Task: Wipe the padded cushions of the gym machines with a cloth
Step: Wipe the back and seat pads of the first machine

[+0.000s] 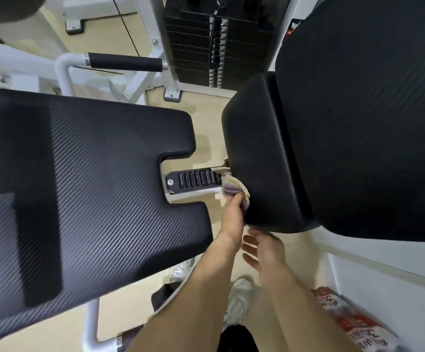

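My left hand (232,211) grips a crumpled pale striped cloth (232,187) and presses it against the left side of a small black padded cushion (259,153). My right hand (263,248) hovers just below that cushion's lower edge, fingers spread and holding nothing. A large black backrest cushion (373,110) rises to the right of the small one. On the left lies a wide black seat cushion (99,179) with a notch cut into its right edge.
A black slotted adjustment rail (193,179) sits in the notch between the cushions. A weight stack (216,47) and a white frame with a black-grip handle (125,62) stand behind. My white shoes (238,298) are on the beige floor; a red-and-white packet (346,318) lies bottom right.
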### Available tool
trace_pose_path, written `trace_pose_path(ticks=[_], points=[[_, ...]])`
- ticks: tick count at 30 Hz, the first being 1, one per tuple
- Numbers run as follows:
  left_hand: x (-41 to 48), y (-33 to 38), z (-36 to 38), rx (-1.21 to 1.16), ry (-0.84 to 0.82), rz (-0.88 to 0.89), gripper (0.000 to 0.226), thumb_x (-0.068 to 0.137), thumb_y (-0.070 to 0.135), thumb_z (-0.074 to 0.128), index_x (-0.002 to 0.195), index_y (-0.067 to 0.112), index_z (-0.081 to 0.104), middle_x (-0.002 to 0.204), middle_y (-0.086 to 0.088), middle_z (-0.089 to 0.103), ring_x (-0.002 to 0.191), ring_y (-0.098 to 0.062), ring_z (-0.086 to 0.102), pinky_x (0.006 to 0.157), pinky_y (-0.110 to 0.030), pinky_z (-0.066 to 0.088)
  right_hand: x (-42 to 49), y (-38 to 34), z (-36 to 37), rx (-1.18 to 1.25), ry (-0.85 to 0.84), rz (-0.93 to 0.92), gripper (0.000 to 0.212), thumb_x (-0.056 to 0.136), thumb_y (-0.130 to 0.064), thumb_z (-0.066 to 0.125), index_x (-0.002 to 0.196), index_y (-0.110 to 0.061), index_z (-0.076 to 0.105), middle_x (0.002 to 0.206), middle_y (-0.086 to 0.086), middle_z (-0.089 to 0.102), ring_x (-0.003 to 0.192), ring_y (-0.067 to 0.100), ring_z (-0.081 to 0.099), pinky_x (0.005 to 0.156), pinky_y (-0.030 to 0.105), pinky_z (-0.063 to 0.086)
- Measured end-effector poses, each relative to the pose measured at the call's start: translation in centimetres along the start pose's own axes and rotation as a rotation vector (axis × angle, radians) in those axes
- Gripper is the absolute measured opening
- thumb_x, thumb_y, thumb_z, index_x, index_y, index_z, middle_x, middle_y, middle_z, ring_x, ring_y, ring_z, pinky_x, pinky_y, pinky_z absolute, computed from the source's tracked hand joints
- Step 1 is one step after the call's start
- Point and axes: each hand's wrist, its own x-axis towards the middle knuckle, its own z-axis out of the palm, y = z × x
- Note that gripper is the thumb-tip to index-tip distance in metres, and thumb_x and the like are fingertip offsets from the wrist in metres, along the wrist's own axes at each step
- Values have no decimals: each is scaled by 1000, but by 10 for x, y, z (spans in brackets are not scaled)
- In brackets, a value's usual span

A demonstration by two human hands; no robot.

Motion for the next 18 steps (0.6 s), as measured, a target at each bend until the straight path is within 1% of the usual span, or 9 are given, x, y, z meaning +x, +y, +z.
trace_pose_path(ticks=[1, 2, 4, 6, 8, 10, 14, 16, 18], points=[[-5, -7, -1, 16, 4, -18, 38, 100, 25, 41, 111, -7, 58, 70, 6, 53, 68, -9, 49, 61, -23, 39, 4, 3, -4, 29, 20, -3, 23, 101, -12, 45, 110, -3, 64, 103, 14, 71, 86, 27, 67, 78, 39, 54], [-9, -12, -1, 16, 8, -29, 35, 100, 29, 41, 110, 3, 62, 74, 5, 55, 70, -11, 49, 60, -25, 37, 6, 5, -7, 74, 31, 7, 24, 102, -12, 43, 114, -2, 61, 110, 15, 68, 91, 28, 67, 83, 42, 55], [-13, -18, 1, -56, 19, -80, 21, 99, 32, 42, 94, 22, 61, 82, 2, 55, 75, -15, 48, 61, -28, 37, 8, 7, -14, 186, 21, 37, 26, 104, -16, 40, 121, -6, 57, 116, 15, 64, 98, 30, 65, 93, 47, 53], [-16, -23, 4, -169, 12, -141, 27, 99, 36, 45, 85, 21, 62, 90, -4, 63, 77, -20, 58, 70, -31, 48, 11, 8, -20, 294, -50, 59, 26, 103, -23, 41, 113, -8, 60, 112, 13, 66, 99, 29, 65, 93, 47, 52], [-22, -32, 6, -283, -17, -198, 39, 103, 42, 44, 93, 12, 67, 107, -15, 71, 88, -32, 68, 92, -44, 56, 13, 9, -22, 375, -171, 69, 27, 99, -28, 41, 96, -13, 64, 103, 9, 70, 92, 25, 67, 83, 41, 52], [-28, -40, 8, -387, -37, -222, 43, 105, 43, 41, 104, 7, 65, 120, -18, 68, 97, -38, 67, 102, -50, 51, 16, 6, -22, 488, -273, 84, 35, 99, -33, 40, 104, -13, 68, 103, 9, 74, 92, 24, 71, 83, 37, 51], [-34, -43, 7, -487, -73, -249, 52, 105, 45, 39, 136, 7, 57, 135, -19, 63, 117, -40, 65, 82, -48, 62, 22, -6, -28, 628, -317, 18, 44, 100, -28, 40, 126, 0, 62, 120, 21, 68, 110, 35, 66, 107, 44, 46], [-37, -42, 6, -415, -102, -245, 54, 106, 45, 33, 142, 10, 54, 134, -19, 65, 115, -38, 67, 88, -44, 57, 23, -3, -35, 625, -310, 18, 44, 101, -28, 40, 133, -5, 60, 129, 20, 66, 118, 36, 63, 109, 49, 44], [-45, -37, 7, -337, -128, -267, 55, 107, 45, 28, 141, 9, 53, 130, -20, 67, 103, -36, 72, 88, -42, 52, 15, -1, -41, 634, -292, 23, 42, 103, -32, 39, 134, -13, 59, 134, 16, 64, 122, 35, 61, 110, 50, 42]])
